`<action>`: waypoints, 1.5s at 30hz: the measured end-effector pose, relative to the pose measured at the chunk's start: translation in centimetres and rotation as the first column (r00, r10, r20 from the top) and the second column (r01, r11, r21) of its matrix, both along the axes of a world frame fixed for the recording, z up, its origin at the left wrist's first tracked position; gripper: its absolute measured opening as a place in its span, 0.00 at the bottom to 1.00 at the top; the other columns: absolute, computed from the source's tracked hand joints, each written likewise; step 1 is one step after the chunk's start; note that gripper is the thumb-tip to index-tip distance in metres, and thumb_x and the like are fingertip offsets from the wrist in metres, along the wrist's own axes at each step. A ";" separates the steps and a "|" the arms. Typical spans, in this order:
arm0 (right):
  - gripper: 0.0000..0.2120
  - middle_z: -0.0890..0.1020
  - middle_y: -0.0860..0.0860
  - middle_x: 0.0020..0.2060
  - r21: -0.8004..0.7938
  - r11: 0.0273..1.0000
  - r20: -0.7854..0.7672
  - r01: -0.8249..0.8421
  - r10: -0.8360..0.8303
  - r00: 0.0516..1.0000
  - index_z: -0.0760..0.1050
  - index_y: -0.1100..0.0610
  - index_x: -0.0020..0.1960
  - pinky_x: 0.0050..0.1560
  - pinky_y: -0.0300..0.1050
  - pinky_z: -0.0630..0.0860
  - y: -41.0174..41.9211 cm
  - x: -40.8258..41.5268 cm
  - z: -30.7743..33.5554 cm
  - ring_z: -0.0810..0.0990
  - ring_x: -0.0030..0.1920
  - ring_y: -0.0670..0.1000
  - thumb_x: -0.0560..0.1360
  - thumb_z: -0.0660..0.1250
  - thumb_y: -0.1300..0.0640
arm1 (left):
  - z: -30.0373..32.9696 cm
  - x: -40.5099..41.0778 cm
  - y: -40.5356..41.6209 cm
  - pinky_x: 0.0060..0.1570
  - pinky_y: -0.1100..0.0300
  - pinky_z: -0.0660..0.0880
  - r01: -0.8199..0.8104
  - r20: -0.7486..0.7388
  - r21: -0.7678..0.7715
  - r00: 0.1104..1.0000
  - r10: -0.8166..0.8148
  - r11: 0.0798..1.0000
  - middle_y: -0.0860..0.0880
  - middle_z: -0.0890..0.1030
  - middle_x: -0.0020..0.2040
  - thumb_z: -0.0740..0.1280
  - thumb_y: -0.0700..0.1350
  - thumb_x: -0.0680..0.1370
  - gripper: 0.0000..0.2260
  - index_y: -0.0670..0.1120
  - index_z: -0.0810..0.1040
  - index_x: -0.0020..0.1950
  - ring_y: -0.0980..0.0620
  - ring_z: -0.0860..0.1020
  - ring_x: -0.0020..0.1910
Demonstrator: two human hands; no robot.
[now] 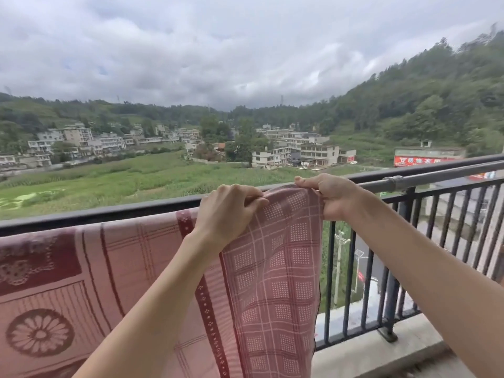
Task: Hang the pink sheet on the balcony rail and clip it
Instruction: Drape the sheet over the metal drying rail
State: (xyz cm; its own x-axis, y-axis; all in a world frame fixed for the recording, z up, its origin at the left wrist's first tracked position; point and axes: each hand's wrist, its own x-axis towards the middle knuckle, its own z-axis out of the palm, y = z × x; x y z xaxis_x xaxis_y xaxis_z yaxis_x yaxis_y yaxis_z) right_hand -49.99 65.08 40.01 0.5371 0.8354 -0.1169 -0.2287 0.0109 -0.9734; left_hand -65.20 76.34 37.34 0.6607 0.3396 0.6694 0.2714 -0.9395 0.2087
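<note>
While both grips pinch the pink sheet top edge, left hand, right hand (bare rail rightward)

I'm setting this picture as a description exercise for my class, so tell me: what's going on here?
A person on a balcony is hanging a pink patterned sheet over the dark metal balcony rail. Both bare hands grip its top edge at the right end: the left hand pinches a fold, the right hand holds the corner up by a grey pipe. The rest is already draped to the left. No clip is visible.
</note>
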 end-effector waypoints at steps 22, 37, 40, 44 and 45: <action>0.05 0.81 0.52 0.25 0.005 1.000 0.132 0.003 -0.004 0.991 0.74 0.59 0.48 0.35 0.45 0.80 -13.0 26.6 2.9 0.81 0.26 0.49 0.79 0.59 0.62 | 1.7 26.5 -14.0 0.37 0.58 0.77 -0.049 0.199 -0.013 0.979 0.051 0.999 0.49 0.85 0.41 0.66 0.46 0.77 0.08 0.47 0.82 0.52 0.53 0.79 0.35; 0.10 0.80 0.52 0.23 0.049 0.999 0.157 0.010 -0.018 0.987 0.74 0.61 0.42 0.31 0.41 0.79 -19.6 44.5 1.1 0.80 0.25 0.48 0.80 0.58 0.61 | 0.8 44.2 -20.0 0.37 0.54 0.79 0.086 0.226 -0.147 0.973 -0.051 0.985 0.50 0.84 0.37 0.67 0.47 0.75 0.07 0.46 0.84 0.47 0.52 0.80 0.34; 0.10 0.80 0.53 0.23 0.037 0.998 0.176 0.049 -0.055 0.983 0.74 0.62 0.42 0.34 0.43 0.79 -21.1 48.9 1.0 0.80 0.25 0.48 0.79 0.59 0.61 | 0.8 48.8 -21.2 0.35 0.56 0.79 0.105 0.238 -0.185 0.969 -0.059 0.977 0.52 0.83 0.36 0.67 0.46 0.75 0.07 0.47 0.84 0.48 0.54 0.80 0.32; 0.06 0.81 0.53 0.25 0.042 0.996 0.156 0.084 -0.090 0.984 0.75 0.62 0.44 0.28 0.42 0.79 -23.3 54.4 0.4 0.81 0.25 0.49 0.78 0.61 0.62 | 0.7 54.3 -23.3 0.32 0.56 0.78 0.080 0.195 -0.183 0.980 -0.043 0.980 0.52 0.83 0.33 0.67 0.47 0.76 0.07 0.48 0.84 0.46 0.53 0.79 0.30; 0.06 0.81 0.53 0.25 0.044 0.995 0.151 0.092 -0.097 0.984 0.75 0.62 0.45 0.27 0.41 0.79 -23.9 55.7 0.5 0.81 0.25 0.49 0.78 0.61 0.62 | 0.8 55.5 -24.0 0.33 0.54 0.79 0.083 0.184 -0.185 0.982 -0.049 0.979 0.51 0.83 0.34 0.67 0.47 0.76 0.07 0.48 0.84 0.46 0.52 0.79 0.31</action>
State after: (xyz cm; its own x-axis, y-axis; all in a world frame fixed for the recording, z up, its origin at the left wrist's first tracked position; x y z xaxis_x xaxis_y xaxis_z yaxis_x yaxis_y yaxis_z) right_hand 5.66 41.19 40.48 0.6231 0.7821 0.0024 -0.0732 0.0614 -0.9954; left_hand -9.74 52.35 38.13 0.5625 0.4319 0.7050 0.1524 -0.8923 0.4250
